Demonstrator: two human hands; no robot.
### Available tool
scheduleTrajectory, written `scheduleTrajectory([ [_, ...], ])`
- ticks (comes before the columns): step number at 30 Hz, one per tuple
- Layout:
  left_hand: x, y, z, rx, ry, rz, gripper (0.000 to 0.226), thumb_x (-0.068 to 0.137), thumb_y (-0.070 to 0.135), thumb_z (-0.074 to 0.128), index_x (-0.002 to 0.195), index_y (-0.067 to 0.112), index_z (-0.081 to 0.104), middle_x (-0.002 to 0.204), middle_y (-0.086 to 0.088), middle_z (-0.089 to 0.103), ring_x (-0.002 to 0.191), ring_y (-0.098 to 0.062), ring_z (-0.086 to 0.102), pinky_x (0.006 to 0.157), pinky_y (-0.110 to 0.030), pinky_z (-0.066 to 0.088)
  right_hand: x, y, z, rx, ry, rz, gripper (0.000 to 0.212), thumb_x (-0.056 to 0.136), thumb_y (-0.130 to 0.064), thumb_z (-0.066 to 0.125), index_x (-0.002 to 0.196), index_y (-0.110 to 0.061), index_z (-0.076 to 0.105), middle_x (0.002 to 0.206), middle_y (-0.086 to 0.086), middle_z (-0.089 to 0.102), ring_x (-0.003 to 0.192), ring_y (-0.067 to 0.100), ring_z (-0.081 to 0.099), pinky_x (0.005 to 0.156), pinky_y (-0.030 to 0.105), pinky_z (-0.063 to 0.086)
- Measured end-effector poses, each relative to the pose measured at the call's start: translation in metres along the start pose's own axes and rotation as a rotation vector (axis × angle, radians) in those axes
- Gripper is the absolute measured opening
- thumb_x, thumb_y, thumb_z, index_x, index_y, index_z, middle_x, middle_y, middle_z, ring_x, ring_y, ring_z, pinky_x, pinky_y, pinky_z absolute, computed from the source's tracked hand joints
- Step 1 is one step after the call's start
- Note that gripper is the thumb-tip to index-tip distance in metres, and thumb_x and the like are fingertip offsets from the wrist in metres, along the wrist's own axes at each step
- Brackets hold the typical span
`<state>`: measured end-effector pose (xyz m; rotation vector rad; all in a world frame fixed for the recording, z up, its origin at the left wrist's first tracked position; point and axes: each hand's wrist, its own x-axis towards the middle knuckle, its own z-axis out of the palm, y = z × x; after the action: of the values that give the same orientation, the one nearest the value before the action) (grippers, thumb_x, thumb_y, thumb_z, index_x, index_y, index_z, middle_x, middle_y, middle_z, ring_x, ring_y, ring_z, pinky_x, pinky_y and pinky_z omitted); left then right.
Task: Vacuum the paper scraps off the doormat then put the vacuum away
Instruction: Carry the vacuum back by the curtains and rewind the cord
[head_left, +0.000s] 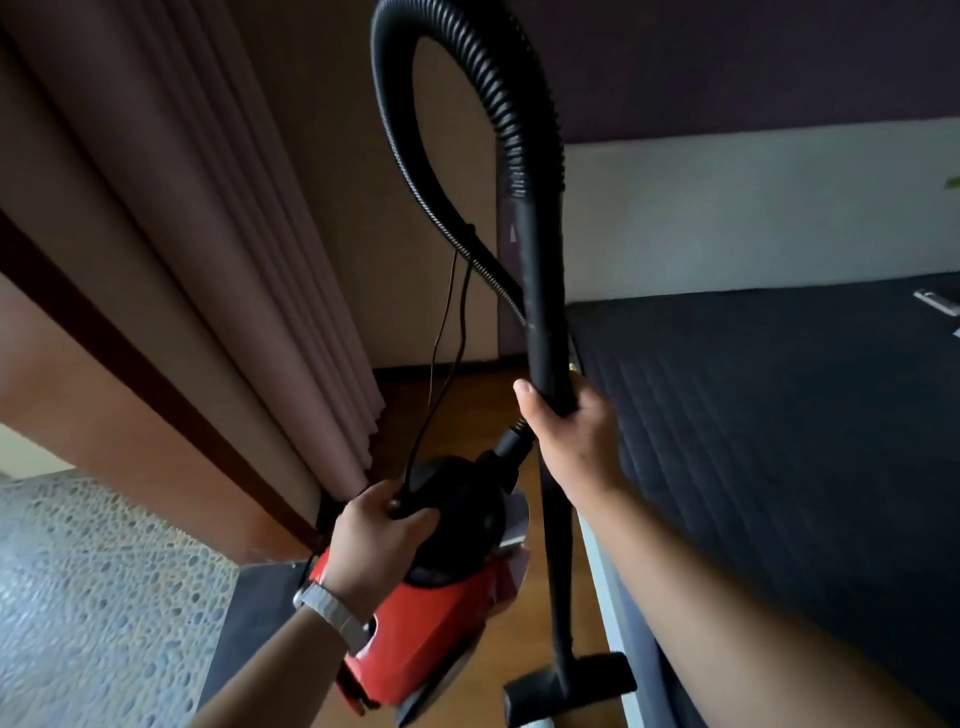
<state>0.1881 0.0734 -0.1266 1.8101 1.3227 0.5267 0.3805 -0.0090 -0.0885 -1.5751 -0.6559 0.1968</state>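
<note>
To your left hangs a pleated curtain (208, 218); ahead lies wood floor (470, 400). On your right stands a dark quilted bed (779, 426) against a white wall (727, 208). Pebble flooring (93, 582) shows lower left.

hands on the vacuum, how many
2. The left hand grips the black top of the red vacuum body; the right hand grips the black wand, higher up. None seems hidden.

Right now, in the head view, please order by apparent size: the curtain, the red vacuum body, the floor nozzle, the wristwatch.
1. curtain
2. red vacuum body
3. floor nozzle
4. wristwatch
The wristwatch sits nearer the camera, yet looks smallest.
</note>
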Motion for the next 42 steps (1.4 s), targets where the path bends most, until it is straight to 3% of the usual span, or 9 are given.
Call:
scheduleTrajectory([
  [4,0.065,0.019,0.007,-0.029,0.022,-0.019,0.015,0.067,0.026,0.08,0.073,0.019,0.069,0.06,0.004,0.068,0.06,-0.003,0.063,0.057,-0.031,0.05,0.055,0.016,0.023,-0.01,-0.015,0.048,0.03,0.073,-0.05,0.073,0.077,-0.021,0.068,0.063,-0.002,0.064,0.059,0.004,0.059,0.051,0.015,0.04],
  [10,0.18,0.015,0.028,-0.043,-0.005,-0.08,0.014,0.067,0.024,0.08,0.072,0.021,0.067,0.06,0.001,0.067,0.059,-0.01,0.064,0.05,-0.027,0.047,0.138,0.058,0.071,-0.009,-0.066,0.185,0.018,0.081,-0.04,0.079,0.082,-0.023,0.071,0.063,-0.01,0.063,0.061,0.005,0.057,0.056,0.021,0.043],
  [16,0.316,-0.009,0.055,-0.048,-0.105,-0.074,0.018,0.07,0.026,0.079,0.077,0.025,0.063,0.067,0.006,0.066,0.067,-0.011,0.063,0.054,-0.026,0.045,0.223,0.095,0.137,-0.076,-0.056,0.275,0.019,0.082,-0.034,0.078,0.08,-0.017,0.07,0.062,0.001,0.058,0.055,0.01,0.052,0.054,0.03,0.04],
  [20,0.396,-0.017,0.071,-0.047,-0.187,-0.086,0.026,0.072,0.027,0.079,0.093,0.024,0.063,0.08,0.002,0.067,0.073,-0.015,0.061,0.054,-0.02,0.038,0.281,0.121,0.176,-0.09,-0.047,0.319,0.014,0.083,-0.031,0.078,0.078,-0.02,0.07,0.058,-0.004,0.057,0.055,0.011,0.053,0.053,0.03,0.04],
  [25,0.479,-0.034,0.104,-0.075,-0.251,-0.192,0.032,0.073,0.023,0.079,0.102,0.018,0.067,0.084,-0.001,0.067,0.082,-0.021,0.064,0.062,-0.026,0.041,0.338,0.163,0.216,-0.125,-0.096,0.35,0.014,0.084,-0.032,0.077,0.078,-0.023,0.069,0.054,-0.009,0.055,0.053,0.011,0.053,0.053,0.033,0.039],
  [31,0.553,-0.072,0.168,-0.105,-0.291,-0.325,0.044,0.072,0.035,0.076,0.113,0.025,0.064,0.096,0.002,0.071,0.084,-0.014,0.067,0.071,-0.031,0.056,0.397,0.252,0.241,-0.124,-0.155,0.395,0.03,0.076,-0.049,0.076,0.076,-0.021,0.065,0.06,-0.003,0.056,0.059,0.009,0.054,0.06,0.033,0.04],
  [35,0.59,-0.104,0.224,-0.093,-0.251,-0.31,0.037,0.08,0.03,0.076,0.114,0.022,0.062,0.096,0.003,0.067,0.083,-0.013,0.063,0.06,-0.019,0.043,0.434,0.327,0.248,-0.104,-0.204,0.422,0.05,0.069,-0.061,0.071,0.084,-0.013,0.068,0.077,0.018,0.064,0.069,0.014,0.061,0.066,0.032,0.043],
  [39,0.625,-0.153,0.293,-0.055,-0.21,-0.296,0.038,0.082,0.034,0.074,0.115,0.02,0.063,0.097,0.0,0.069,0.084,-0.015,0.064,0.06,-0.02,0.043,0.466,0.401,0.257,-0.021,-0.212,0.369,0.052,0.071,-0.058,0.071,0.081,-0.007,0.067,0.072,0.015,0.057,0.067,0.016,0.054,0.062,0.025,0.04],
  [42,0.645,-0.192,0.346,-0.041,-0.168,-0.287,0.038,0.08,0.035,0.075,0.114,0.02,0.064,0.095,-0.001,0.07,0.086,-0.019,0.066,0.067,-0.029,0.05,0.484,0.458,0.263,0.035,-0.187,0.353,0.042,0.073,-0.057,0.072,0.073,-0.016,0.066,0.072,0.018,0.06,0.068,0.025,0.058,0.066,0.036,0.043],
])
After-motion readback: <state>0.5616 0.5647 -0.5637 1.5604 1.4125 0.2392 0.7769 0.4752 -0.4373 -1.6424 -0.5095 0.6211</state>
